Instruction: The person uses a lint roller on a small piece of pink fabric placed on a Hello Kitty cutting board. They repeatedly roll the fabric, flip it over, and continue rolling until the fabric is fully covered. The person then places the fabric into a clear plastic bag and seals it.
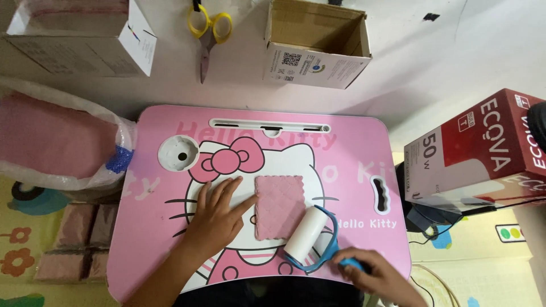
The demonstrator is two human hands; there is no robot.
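pinning the pink cloth (pixel 280 206) flat at mid-table (pixel 364 142), the left hand (pixel 217 215) lies open beside it; the right hand (pixel 372 271) grips the lint roller (pixel 304 234) handle. rolling goes best in straight, even strokes away from the fingers.

Quilted pink cloth (pixel 279 206), white roller (pixel 303 235) with blue frame, pink table (pixel 153 227).

My pink lap desk (pixel 364 148) over a patterned play mat (pixel 23 250), white wall (pixel 455 51) beyond, even indoor light
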